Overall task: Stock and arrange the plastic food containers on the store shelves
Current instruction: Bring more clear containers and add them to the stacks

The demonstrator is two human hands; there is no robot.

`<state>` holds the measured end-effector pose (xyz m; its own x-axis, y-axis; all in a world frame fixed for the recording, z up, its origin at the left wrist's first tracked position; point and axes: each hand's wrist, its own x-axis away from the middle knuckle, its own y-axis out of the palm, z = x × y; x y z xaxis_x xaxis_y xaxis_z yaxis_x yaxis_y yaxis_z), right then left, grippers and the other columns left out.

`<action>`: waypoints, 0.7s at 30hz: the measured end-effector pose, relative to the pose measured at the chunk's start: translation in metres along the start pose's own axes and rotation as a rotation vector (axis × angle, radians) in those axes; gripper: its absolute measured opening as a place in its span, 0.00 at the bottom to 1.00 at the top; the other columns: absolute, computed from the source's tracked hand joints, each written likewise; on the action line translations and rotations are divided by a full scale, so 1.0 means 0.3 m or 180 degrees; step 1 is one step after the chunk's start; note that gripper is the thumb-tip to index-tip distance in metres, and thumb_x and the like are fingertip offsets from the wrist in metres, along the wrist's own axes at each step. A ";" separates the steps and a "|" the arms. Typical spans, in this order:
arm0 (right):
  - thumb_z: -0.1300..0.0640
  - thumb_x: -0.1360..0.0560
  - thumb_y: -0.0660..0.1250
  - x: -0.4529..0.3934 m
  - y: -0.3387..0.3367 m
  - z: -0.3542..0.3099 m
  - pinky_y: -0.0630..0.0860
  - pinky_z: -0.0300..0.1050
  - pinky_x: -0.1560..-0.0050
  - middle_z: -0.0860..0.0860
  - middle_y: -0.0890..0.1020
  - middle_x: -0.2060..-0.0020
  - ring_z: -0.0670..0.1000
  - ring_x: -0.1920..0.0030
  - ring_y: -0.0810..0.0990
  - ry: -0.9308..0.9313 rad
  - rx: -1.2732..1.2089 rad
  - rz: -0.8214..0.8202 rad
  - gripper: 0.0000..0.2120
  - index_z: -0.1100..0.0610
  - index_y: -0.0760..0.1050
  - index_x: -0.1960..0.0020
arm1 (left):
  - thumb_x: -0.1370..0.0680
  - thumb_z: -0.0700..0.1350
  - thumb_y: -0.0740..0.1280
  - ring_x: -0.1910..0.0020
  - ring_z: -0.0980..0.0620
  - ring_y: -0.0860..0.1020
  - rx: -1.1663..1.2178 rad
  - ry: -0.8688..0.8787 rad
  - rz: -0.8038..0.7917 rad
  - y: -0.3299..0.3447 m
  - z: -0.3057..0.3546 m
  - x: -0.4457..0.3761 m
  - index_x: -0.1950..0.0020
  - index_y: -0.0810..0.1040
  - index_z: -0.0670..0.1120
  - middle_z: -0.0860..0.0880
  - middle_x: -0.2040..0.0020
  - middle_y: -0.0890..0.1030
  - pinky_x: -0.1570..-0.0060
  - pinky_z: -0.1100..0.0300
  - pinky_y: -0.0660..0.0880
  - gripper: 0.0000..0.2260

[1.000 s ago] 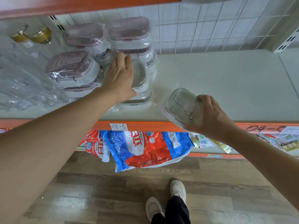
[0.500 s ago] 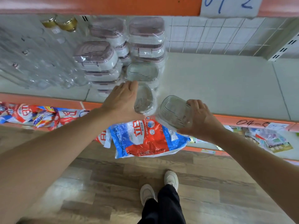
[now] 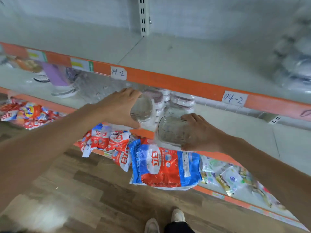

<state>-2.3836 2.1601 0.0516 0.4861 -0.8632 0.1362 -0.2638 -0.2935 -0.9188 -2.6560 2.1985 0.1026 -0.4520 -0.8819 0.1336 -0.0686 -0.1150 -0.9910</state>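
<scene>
My left hand [image 3: 120, 108] grips a clear plastic container [image 3: 142, 109], held in front of the middle shelf. My right hand [image 3: 200, 132] grips a second clear, ribbed container [image 3: 171, 130] just to the right and a little lower. Both containers are off the shelf, close to each other. Behind them, stacks of wrapped containers with mauve lids [image 3: 170, 100] stand on the middle shelf [image 3: 235, 125], partly hidden by the upper shelf's orange edge [image 3: 168, 81].
The upper shelf [image 3: 185, 54] carries blurred wrapped goods at its far right [image 3: 296, 64]. Clear wrapped items [image 3: 90, 88] lie left on the middle shelf. Red and blue detergent bags [image 3: 165, 167] hang over the lower shelf. My shoes [image 3: 165, 221] stand on the wooden floor.
My left hand took a clear container from the stack and drew it back off the shelf. Both hands rose with their containers, and my view tilted up onto the upper shelf.
</scene>
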 end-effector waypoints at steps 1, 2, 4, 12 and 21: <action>0.47 0.36 0.76 0.006 -0.051 -0.024 0.60 0.39 0.38 0.53 0.64 0.35 0.52 0.34 0.63 -0.0037 0.0037 0.0034 0.46 0.58 0.56 0.28 | 0.37 0.65 0.74 0.34 0.45 0.67 0.0045 0.0011 0.0071 -0.043 -0.009 0.017 0.28 0.58 0.44 0.44 0.31 0.66 0.36 0.52 0.66 0.47; 0.48 0.37 0.77 0.012 -0.102 -0.045 0.61 0.39 0.39 0.53 0.64 0.36 0.52 0.35 0.64 -0.0048 0.0074 0.0087 0.45 0.58 0.57 0.28 | 0.37 0.65 0.74 0.33 0.45 0.67 0.0099 0.0022 0.0175 -0.085 -0.017 0.031 0.27 0.58 0.44 0.44 0.31 0.66 0.36 0.53 0.65 0.47; 0.49 0.37 0.78 0.021 -0.196 -0.073 0.63 0.37 0.45 0.52 0.64 0.38 0.52 0.39 0.67 0.0010 0.0138 0.0239 0.43 0.59 0.59 0.30 | 0.37 0.66 0.73 0.34 0.45 0.68 0.0215 0.0039 0.0415 -0.163 -0.030 0.046 0.27 0.60 0.45 0.44 0.31 0.68 0.37 0.55 0.65 0.47; 0.52 0.38 0.79 0.026 -0.412 -0.021 0.59 0.25 0.47 0.53 0.63 0.39 0.47 0.43 0.67 0.0343 0.0181 0.0881 0.44 0.57 0.62 0.29 | 0.40 0.65 0.74 0.34 0.45 0.62 0.0516 0.0050 0.1091 -0.360 -0.017 -0.067 0.28 0.62 0.44 0.43 0.35 0.65 0.33 0.51 0.63 0.48; 0.47 0.33 0.75 -0.104 -0.514 0.285 0.65 0.46 0.36 0.56 0.67 0.39 0.57 0.36 0.65 0.1120 0.0128 0.0615 0.32 0.55 0.66 0.34 | 0.36 0.60 0.75 0.35 0.49 0.60 0.0751 0.0118 0.1177 -0.383 0.055 -0.365 0.25 0.58 0.47 0.48 0.37 0.64 0.35 0.53 0.61 0.46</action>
<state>-2.2867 2.2674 0.1574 0.1140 -0.9909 0.0716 -0.2862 -0.1018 -0.9528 -2.5840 2.3008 0.2017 -0.4398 -0.8669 -0.2347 0.3070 0.1004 -0.9464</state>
